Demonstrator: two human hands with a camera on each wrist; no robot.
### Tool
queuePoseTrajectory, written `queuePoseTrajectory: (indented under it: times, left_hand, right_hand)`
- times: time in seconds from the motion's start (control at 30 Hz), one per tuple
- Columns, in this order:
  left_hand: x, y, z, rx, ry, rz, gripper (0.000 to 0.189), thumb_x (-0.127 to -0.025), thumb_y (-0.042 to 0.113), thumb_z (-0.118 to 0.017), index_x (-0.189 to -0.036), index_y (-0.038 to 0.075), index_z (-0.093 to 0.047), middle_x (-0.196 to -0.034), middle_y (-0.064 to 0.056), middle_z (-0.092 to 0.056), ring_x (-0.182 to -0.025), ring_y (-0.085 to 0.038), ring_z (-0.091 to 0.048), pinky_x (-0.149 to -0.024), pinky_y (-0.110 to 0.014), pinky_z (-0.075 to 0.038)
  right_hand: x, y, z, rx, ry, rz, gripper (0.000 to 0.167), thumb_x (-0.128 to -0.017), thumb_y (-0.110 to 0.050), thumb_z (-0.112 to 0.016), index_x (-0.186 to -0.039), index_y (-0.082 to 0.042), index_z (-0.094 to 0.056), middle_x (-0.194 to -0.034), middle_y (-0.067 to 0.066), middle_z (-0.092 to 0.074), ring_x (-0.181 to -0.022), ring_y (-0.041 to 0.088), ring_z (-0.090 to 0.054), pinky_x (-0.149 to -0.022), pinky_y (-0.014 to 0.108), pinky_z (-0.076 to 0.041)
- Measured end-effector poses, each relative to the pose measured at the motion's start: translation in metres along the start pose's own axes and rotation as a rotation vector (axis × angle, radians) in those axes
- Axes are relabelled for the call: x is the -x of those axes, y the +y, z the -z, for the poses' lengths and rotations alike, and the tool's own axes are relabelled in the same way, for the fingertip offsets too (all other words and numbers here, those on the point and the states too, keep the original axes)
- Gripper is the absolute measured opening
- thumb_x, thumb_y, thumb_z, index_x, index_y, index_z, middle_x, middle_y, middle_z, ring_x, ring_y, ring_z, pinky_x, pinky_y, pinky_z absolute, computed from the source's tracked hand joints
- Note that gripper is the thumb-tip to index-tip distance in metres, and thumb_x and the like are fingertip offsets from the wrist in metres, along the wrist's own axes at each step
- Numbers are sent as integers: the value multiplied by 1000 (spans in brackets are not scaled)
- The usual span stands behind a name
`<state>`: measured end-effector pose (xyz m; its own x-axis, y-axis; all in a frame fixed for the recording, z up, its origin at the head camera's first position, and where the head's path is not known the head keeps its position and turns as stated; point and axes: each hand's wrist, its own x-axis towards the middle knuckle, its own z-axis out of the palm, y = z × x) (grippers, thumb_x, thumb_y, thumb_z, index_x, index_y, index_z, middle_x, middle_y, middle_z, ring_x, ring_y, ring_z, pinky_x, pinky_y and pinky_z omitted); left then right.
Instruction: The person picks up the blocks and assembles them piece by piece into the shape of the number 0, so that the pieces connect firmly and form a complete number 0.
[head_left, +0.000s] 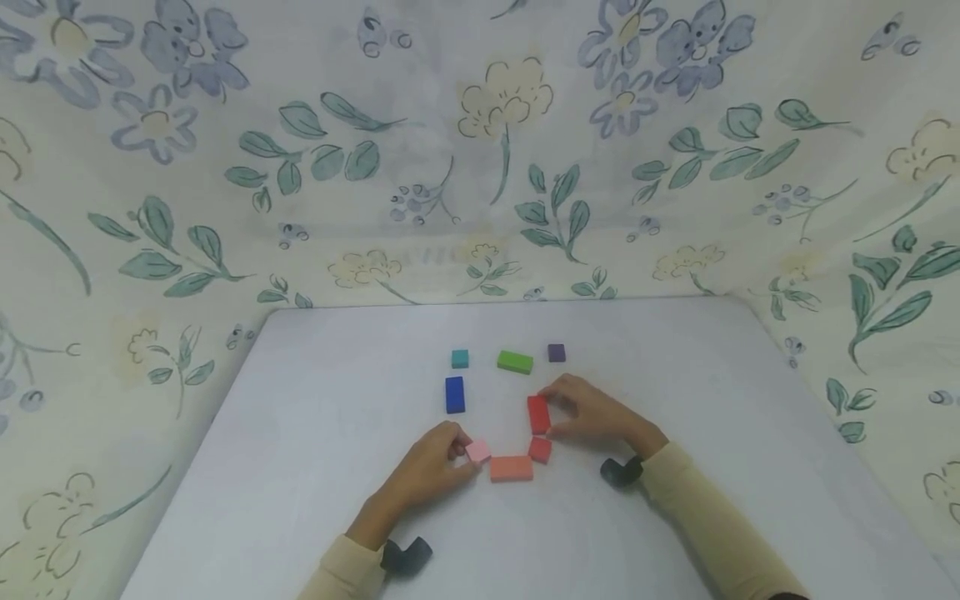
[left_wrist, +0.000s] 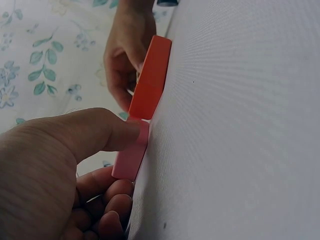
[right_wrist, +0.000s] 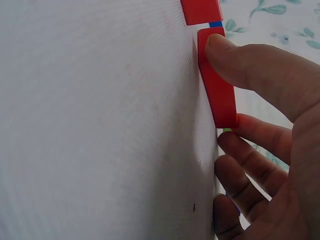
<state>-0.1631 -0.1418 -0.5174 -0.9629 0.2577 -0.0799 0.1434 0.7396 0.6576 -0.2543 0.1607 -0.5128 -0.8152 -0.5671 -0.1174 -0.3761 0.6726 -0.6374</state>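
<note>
My left hand (head_left: 427, 468) pinches a small pink block (head_left: 478, 452) between thumb and fingers at the left end of an orange block (head_left: 512, 468). In the left wrist view, the thumb lies over the pink block (left_wrist: 132, 157), right at the orange block's end. My right hand (head_left: 596, 410) grips a long red block (head_left: 538, 414) by its two ends; the right wrist view shows the thumb on one end and the index fingertip at the other. Just below that block sits a small red block (head_left: 540, 450), close to the orange block's right end.
Farther up the white table (head_left: 337, 358) lie a blue block (head_left: 455, 395), a teal cube (head_left: 460, 358), a green block (head_left: 515, 362) and a purple cube (head_left: 557, 352). Floral cloth (head_left: 427, 167) hangs behind and beside the table. Each wrist wears a dark band device (head_left: 407, 557).
</note>
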Motion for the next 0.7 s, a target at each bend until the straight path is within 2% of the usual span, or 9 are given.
queuePoseTrajectory:
  times: [0.7]
  left_hand:
    - [1, 2, 0, -7, -1, -1, 27, -85, 26, -76, -105, 15, -61, -90, 6, -56, -84, -11, -51, -74, -28, -49]
  right_hand:
    - [0, 2, -2, 24, -6, 30, 56, -83, -36, -80, -133, -24, -59, -130, -8, -59, -126, 16, -50, -107, 44, -47]
